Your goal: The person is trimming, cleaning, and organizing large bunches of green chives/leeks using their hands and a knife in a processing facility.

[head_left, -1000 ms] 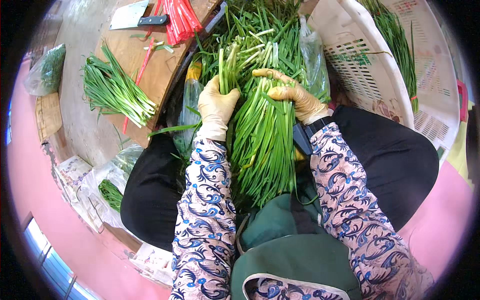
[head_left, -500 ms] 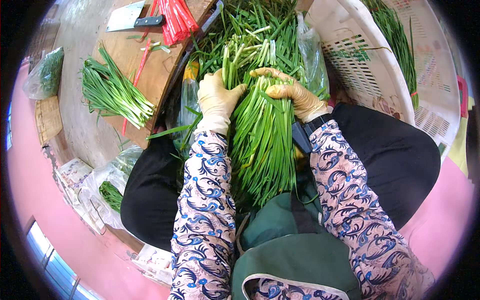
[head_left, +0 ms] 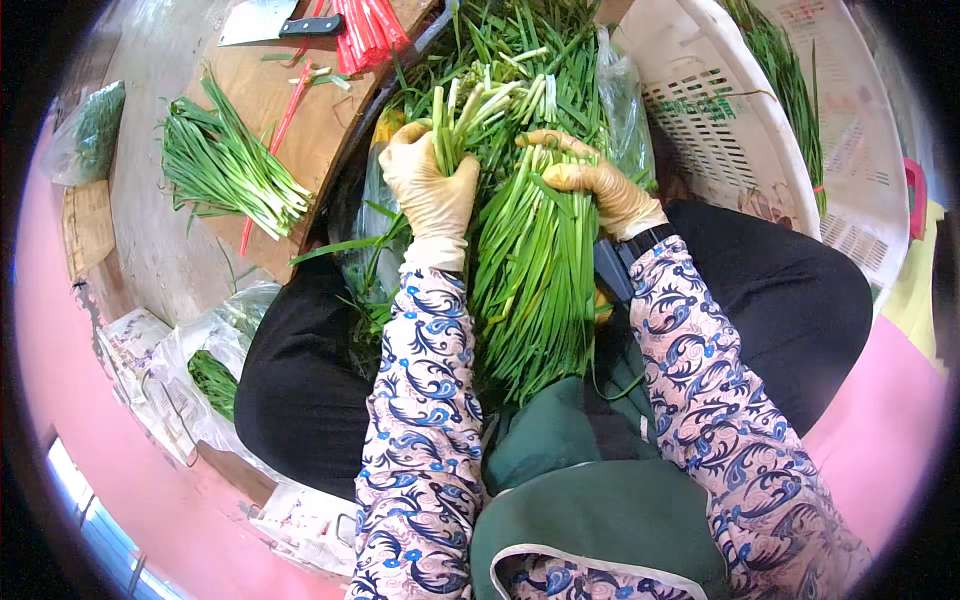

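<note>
Cream-coloured gloves cover both hands, each closed on flat-leaved greens, apparently garlic chives. The right hand [head_left: 600, 190] grips the large bundle [head_left: 535, 280] near its pale upper end, thumb across the front — its long axis runs from those fingers down toward the green apron [head_left: 600, 520]. Just to the bundle's left, the left hand [head_left: 435, 190] pinches a small clump of stalks [head_left: 446, 135], pale ends pointing up and away from the body, roughly in line with the bundle; where its leaves hang is hidden behind the glove. Only a narrow gap parts the left thumb from the bundle's edge. Beyond both sets of fingers lies the loose heap [head_left: 530, 45] — the right fingertips are close to its near side.
</note>
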Demonstrator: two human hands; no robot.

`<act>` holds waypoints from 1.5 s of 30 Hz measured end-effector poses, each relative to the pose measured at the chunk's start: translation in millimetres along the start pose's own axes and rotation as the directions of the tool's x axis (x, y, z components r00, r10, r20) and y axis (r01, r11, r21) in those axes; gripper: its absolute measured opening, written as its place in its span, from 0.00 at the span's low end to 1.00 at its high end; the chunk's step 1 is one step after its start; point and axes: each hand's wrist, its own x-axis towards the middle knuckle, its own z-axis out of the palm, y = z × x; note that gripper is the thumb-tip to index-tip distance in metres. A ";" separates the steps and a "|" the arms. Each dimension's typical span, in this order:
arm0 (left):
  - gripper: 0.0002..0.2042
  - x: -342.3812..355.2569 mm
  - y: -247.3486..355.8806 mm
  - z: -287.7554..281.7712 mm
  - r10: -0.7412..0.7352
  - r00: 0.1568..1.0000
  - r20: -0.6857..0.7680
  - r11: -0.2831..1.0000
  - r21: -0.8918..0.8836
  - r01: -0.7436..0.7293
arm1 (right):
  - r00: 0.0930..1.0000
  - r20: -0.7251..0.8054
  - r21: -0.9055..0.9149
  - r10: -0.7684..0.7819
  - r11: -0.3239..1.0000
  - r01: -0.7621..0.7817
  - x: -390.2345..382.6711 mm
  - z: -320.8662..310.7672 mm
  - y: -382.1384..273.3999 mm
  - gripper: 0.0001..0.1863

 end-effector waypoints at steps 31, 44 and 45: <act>0.28 -6.4 -4.4 9.5 -0.414 0.725 0.551 0.747 -0.249 0.616 | 0.834 0.419 -0.251 0.359 -0.837 0.486 127.6 61.7 -49.3 0.06; 0.19 -8.4 -2.6 17.6 -0.431 0.704 0.565 0.812 -0.098 0.575 | 0.643 0.760 -0.480 -0.095 -0.748 0.457 197.4 176.6 -110.0 0.12; 0.19 -3.1 8.8 26.3 -0.398 0.743 0.539 0.823 -0.147 0.548 | 0.540 0.825 -0.441 -0.166 -0.786 0.433 220.4 178.9 -126.2 0.09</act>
